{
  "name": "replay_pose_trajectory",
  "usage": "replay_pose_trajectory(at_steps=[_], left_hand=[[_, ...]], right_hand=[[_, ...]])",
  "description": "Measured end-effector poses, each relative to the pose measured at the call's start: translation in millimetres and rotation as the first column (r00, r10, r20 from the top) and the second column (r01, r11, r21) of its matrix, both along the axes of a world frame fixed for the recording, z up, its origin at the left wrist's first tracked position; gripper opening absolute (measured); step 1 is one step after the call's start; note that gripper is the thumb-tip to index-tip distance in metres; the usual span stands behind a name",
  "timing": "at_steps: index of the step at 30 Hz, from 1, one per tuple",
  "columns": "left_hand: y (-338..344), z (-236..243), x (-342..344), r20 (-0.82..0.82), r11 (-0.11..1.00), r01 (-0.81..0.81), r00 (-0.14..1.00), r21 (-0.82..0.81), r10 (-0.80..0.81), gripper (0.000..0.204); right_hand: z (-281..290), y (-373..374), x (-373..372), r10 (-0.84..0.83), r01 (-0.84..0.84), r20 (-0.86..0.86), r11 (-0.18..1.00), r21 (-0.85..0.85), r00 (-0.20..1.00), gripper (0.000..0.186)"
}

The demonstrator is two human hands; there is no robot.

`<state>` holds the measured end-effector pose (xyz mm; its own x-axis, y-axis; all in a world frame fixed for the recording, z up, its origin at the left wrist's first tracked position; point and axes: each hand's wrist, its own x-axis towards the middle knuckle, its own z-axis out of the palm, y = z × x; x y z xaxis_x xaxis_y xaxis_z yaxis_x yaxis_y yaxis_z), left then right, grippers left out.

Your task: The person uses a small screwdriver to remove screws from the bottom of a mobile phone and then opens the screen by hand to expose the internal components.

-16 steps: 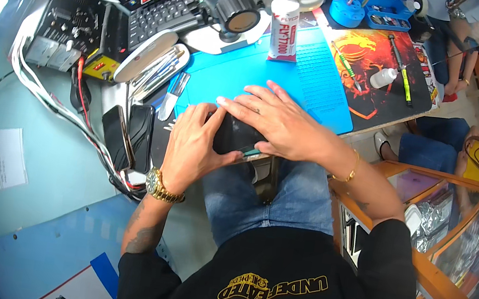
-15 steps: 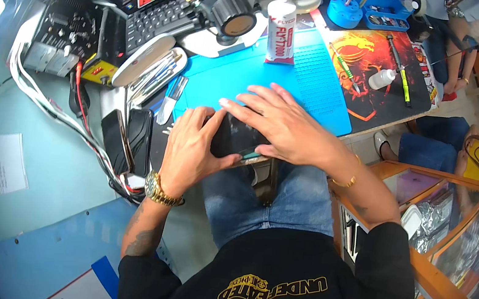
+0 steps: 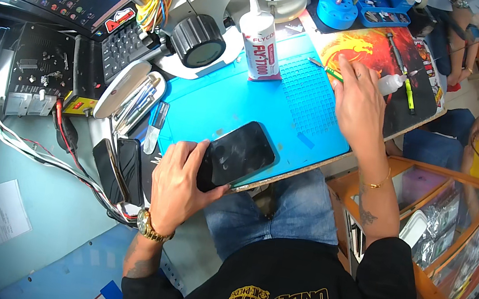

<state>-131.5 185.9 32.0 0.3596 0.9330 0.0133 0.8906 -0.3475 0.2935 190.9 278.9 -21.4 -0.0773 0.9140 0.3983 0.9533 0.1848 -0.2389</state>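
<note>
A black smartphone (image 3: 243,152), dark glass face up, lies aslant near the front edge of a blue work mat (image 3: 197,103). My left hand (image 3: 178,180) grips the phone's near-left end, thumb along the front edge and fingers along the other side. Farther off to the right, my right hand (image 3: 359,102) is closed on a slim green pen-shaped tool (image 3: 333,73). The tool's thin tip points left over the mat, while my fingers cover its other end. Just right of those fingers stands a small white bottle (image 3: 390,84).
A white-and-red glue tube (image 3: 260,44) stands behind the phone, by a microscope base with a large black knob (image 3: 198,41). An open case of tools (image 3: 135,100) sits left. A yellow-black screwdriver (image 3: 409,95) and blue organizer (image 3: 337,11) are at the far right.
My right hand has left the phone, moved far right and taken hold of the green tool. The phone's face is now uncovered; my left hand still grips it. The whole view has shifted.
</note>
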Motion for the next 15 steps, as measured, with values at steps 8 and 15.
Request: replay_pose_trajectory(at_steps=[8,15], left_hand=[[1.8,1.2,-0.1,-0.002,0.999,0.003,1.000,-0.039,-0.003,0.080],[3.2,2.5,-3.1,0.053,0.998,-0.012,0.998,-0.065,0.016,0.080]], right_hand=[[-4.7,9.6,-2.0,0.058,-0.057,0.008,0.998,-0.016,0.998,0.030],[-4.2,-6.3,-6.0,0.045,-0.045,-0.017,0.999,-0.001,0.999,0.025]])
